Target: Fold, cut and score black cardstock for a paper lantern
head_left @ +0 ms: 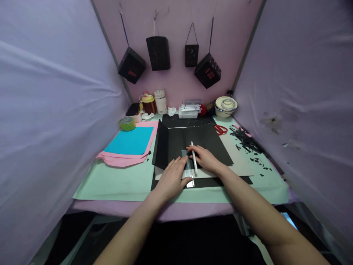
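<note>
Left hand (173, 176) lies flat, fingers spread, pressing a clear ruler (188, 169) onto the black paper (198, 141) mid-tabletop. Right hand (205, 158) pinches a white pen (194, 157) against the ruler's edge. At the back, a clear box (189, 110) holds markers; a white bowl (225, 106) holds a roll of tape.

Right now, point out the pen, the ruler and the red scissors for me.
pen (194, 159), head view, middle of its white barrel by the right hand.
ruler (189, 176), head view, clear strip below the left hand's fingers.
scissors (221, 129), head view, red handle loops.
</note>
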Motion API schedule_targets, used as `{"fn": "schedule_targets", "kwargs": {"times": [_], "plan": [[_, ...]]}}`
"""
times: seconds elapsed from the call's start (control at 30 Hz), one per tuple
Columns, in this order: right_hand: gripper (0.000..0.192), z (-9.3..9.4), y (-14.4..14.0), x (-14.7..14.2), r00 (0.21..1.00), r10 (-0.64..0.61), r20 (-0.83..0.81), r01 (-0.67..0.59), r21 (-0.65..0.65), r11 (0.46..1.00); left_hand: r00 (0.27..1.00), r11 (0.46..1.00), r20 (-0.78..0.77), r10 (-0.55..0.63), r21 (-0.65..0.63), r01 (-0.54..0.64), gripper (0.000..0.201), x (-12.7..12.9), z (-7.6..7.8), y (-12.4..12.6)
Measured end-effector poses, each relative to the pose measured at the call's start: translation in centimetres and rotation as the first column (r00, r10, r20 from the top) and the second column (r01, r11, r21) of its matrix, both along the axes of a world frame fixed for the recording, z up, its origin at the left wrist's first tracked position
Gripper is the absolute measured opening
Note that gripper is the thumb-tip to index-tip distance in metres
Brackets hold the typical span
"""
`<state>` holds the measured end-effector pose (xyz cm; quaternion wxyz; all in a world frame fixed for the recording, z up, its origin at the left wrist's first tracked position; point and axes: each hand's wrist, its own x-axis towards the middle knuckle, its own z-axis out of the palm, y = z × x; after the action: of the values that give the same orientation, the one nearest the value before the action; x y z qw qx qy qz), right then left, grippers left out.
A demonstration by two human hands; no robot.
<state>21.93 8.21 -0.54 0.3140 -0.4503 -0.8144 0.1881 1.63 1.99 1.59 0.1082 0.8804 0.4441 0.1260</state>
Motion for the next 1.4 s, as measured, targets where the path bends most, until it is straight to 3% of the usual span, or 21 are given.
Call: {"fn": "schedule_targets", "kwargs": {"times": [0.3,0.57,1.4], "plan": [[0.028,-0.23,0.18,0.14,1.0,0.005,0.006,-0.005,0.01,1.0,0.999,1.0,0.05,-0.009,0.026,0.007,0.065,-0.02,-0.43,-0.21],[0.024,-0.25,0.18,0.11,1.0,0.015,-0.009,-0.015,-0.012,1.0,1.0,1.0,-0.011,-0.015,0.024,0.015,0.055,-0.12,-0.45,-0.02],[0.027,-0.01,-0.07,0.06,1.0,0.011,-0.019,-0.011,-0.004,1.0,1.0,1.0,-0.013,-0.025,0.017,0.025,0.054,-0.25,-0.42,0.15]]}}
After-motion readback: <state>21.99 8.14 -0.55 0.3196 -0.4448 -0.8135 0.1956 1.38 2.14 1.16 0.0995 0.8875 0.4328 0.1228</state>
